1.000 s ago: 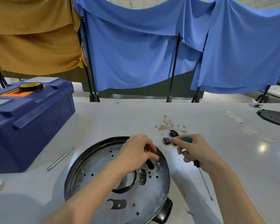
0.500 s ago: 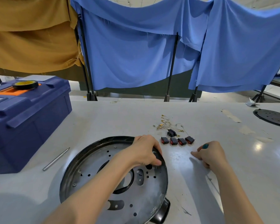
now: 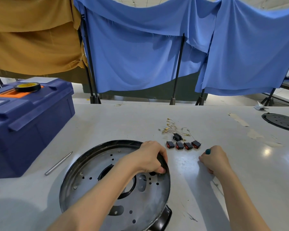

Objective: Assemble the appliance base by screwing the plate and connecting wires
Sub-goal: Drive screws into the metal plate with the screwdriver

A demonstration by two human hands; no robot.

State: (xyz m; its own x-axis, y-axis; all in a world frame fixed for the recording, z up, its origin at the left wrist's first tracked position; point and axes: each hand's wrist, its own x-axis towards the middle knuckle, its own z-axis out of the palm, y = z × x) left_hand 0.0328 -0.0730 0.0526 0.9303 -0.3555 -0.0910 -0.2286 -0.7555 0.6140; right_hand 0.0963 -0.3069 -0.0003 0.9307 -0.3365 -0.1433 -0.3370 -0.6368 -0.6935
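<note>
The round appliance base (image 3: 97, 167), black-rimmed with a perforated metal plate inside, lies upside down near the table's front. My left hand (image 3: 150, 157) grips its far right rim, fingers curled over the edge. My right hand (image 3: 213, 160) rests on the table to the right, curled round a screwdriver whose teal handle end (image 3: 207, 151) sticks out; the shaft is hidden under my wrist. Several black-and-red rocker switches (image 3: 183, 145) sit in a row behind my hands. A black connector (image 3: 177, 136) and thin wires with brass terminals (image 3: 172, 128) lie just beyond them.
A blue toolbox (image 3: 28, 124) with a tape roll (image 3: 27, 87) on its lid stands at the left. A metal rod (image 3: 58, 163) lies between it and the base. Another black round plate (image 3: 282, 121) sits at the far right. Blue and mustard cloths hang behind.
My right hand moved right and down to the table with the screwdriver, uncovering the row of switches. My left hand shifted from the plate's holes to the base's rim.
</note>
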